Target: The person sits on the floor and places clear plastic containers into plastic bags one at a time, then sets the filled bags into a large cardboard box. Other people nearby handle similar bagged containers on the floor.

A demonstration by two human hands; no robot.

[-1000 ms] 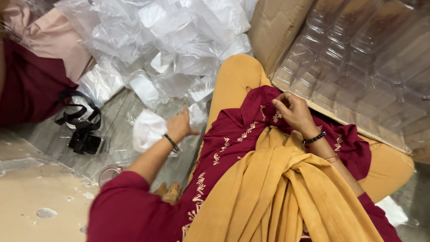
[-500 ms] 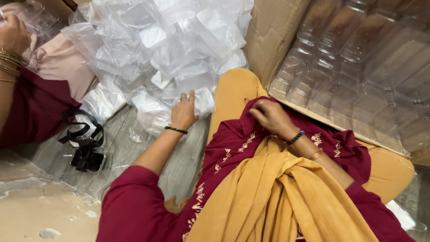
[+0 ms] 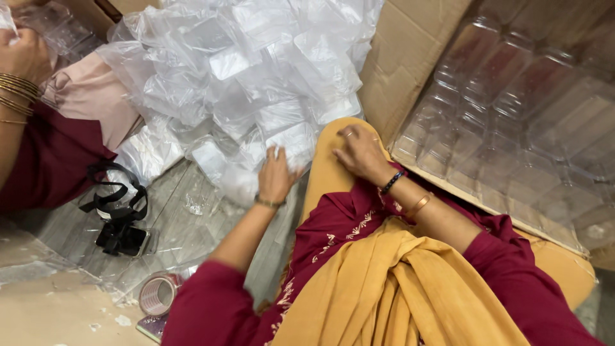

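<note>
Left hand reaching further forward, now pressing open-fingered on bag pile; right hand resting flat on knee, empty.

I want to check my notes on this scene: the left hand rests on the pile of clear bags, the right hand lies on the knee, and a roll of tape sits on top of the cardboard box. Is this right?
Not quite. In the head view the roll of tape lies on the floor at lower left, not on the cardboard box. The rest holds: the left hand rests on the pile of clear bags, and the right hand lies on the knee.
</note>
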